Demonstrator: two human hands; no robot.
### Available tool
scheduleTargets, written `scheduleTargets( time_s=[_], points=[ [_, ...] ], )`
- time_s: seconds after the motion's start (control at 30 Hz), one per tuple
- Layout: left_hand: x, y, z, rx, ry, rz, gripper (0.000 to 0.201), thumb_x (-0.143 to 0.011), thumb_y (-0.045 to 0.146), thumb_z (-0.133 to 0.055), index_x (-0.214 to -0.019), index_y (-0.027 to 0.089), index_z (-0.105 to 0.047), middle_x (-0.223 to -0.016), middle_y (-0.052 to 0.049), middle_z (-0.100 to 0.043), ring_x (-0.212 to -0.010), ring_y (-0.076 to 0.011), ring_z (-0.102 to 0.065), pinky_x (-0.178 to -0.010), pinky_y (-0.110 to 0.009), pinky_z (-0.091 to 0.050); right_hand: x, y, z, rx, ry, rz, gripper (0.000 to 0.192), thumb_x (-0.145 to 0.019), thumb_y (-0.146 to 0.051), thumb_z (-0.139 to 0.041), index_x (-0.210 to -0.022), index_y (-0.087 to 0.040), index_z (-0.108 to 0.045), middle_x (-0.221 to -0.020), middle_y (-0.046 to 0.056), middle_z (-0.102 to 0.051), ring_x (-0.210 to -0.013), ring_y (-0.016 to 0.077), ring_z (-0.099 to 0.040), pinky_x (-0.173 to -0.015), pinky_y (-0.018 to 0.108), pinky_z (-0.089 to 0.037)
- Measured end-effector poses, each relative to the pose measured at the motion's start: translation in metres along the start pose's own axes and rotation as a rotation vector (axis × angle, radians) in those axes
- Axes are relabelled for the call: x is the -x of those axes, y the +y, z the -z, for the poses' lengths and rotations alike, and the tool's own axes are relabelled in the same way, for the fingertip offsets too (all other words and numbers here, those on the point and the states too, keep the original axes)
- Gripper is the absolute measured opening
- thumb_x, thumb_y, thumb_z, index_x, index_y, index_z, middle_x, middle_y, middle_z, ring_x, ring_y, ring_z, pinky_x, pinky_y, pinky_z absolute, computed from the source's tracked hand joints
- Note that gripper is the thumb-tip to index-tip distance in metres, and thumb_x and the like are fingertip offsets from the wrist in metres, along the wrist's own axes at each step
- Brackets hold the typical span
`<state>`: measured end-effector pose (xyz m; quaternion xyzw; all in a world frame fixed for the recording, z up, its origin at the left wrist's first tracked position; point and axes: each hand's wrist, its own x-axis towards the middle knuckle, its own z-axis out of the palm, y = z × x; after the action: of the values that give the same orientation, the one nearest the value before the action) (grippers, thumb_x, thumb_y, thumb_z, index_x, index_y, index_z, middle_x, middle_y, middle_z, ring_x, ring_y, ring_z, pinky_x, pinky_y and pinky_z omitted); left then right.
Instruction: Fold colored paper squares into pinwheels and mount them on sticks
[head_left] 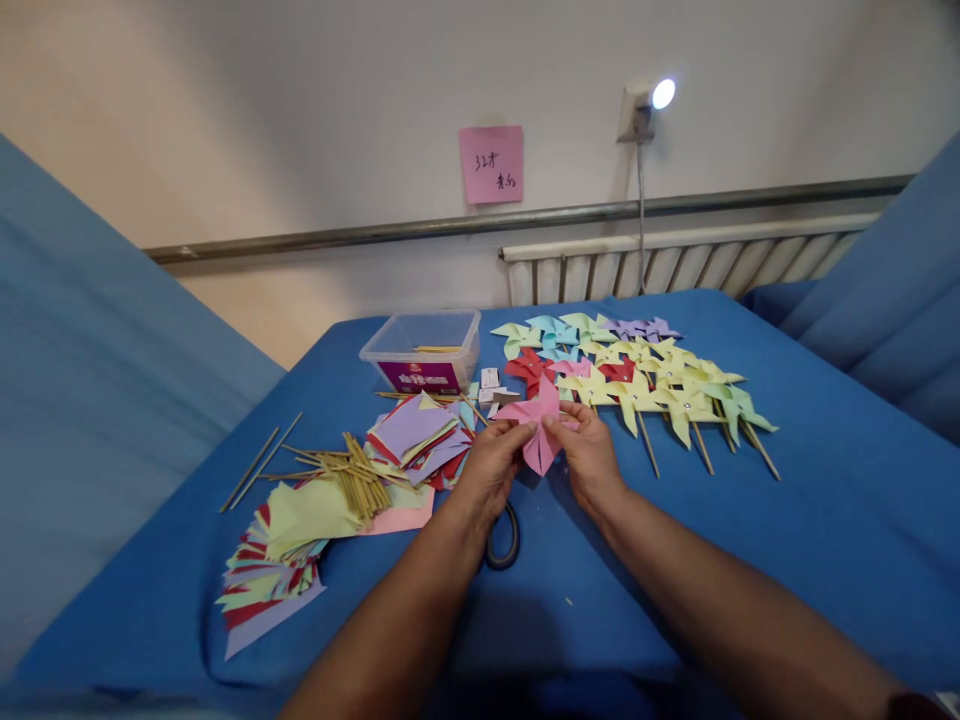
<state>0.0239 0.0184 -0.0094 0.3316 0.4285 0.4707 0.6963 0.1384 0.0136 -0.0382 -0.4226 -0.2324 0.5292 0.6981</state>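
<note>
Along the right edge of the blue, cloth-covered tabletop (832,490), there is room to pass. Colourful folded-paper pinwheels on wooden sticks (636,396) block the back right. Piles of coloured paper (409,430) and a clear plastic box (420,376) block the left.

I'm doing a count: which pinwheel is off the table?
The pink pinwheel pinched by the left hand and right hand; the other pinwheels lie on the blue cloth.

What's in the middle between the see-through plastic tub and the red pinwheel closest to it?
Small white boxes lie between the plastic tub and that red pinwheel, as the head view shows.
</note>
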Motion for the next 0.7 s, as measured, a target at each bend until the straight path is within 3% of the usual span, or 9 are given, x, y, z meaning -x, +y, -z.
scheduleTargets(
  time_s=[0.3,0.47,0.6,0.7],
  points=[
    [-0.008,-0.006,0.007,-0.133,0.122,-0.069,0.024,-0.055,0.026,-0.084,-0.06,0.014,-0.064,-0.056,-0.001,-0.063,-0.05,-0.0105,-0.053,-0.052,-0.023,-0.038,0.0,0.008,0.0,0.132,-0.011,0.059,0.045,-0.061,-0.033,-0.082,-0.097,-0.018,-0.06,-0.075,-0.002,-0.066,-0.061,0.0129,-0.062,-0.057,0.026,-0.051],
    [-0.009,0.003,0.01,-0.098,0.137,-0.067,0.021,-0.053,0.022,-0.083,-0.057,0.013,-0.064,-0.053,-0.001,-0.062,-0.047,-0.0108,-0.053,-0.052,-0.024,-0.04,0.001,0.003,0.004,0.256,-0.129,0.146,0.043,-0.072,-0.035,-0.072,-0.11,-0.02,-0.058,-0.087,0.002,-0.067,-0.066,0.0157,-0.063,-0.063,0.031,-0.053],
    [-0.009,0.015,0.014,0.029,0.113,-0.067,0.02,-0.051,0.017,-0.082,-0.064,0.011,-0.068,-0.06,-0.004,-0.067,-0.054,-0.0138,-0.059,-0.06,-0.026,-0.048,0.006,-0.007,0.007,0.471,-0.269,0.416,0.041,-0.076,-0.02,-0.06,-0.117,-0.025,-0.058,-0.12,0.008,-0.061,-0.101,0.022,-0.062,-0.083,0.037,-0.053],
    [-0.009,0.021,0.015,0.102,0.115,-0.072,0.02,-0.05,0.013,-0.082,-0.067,0.013,-0.07,-0.066,-0.004,-0.07,-0.06,-0.0145,-0.062,-0.065,-0.026,-0.049,0.01,-0.013,0.007,0.661,-0.359,0.634,0.045,-0.071,-0.009,-0.058,-0.112,-0.028,-0.064,-0.142,0.007,-0.043,-0.13,0.0258,-0.045,-0.104,0.044,-0.042]
  ],
)
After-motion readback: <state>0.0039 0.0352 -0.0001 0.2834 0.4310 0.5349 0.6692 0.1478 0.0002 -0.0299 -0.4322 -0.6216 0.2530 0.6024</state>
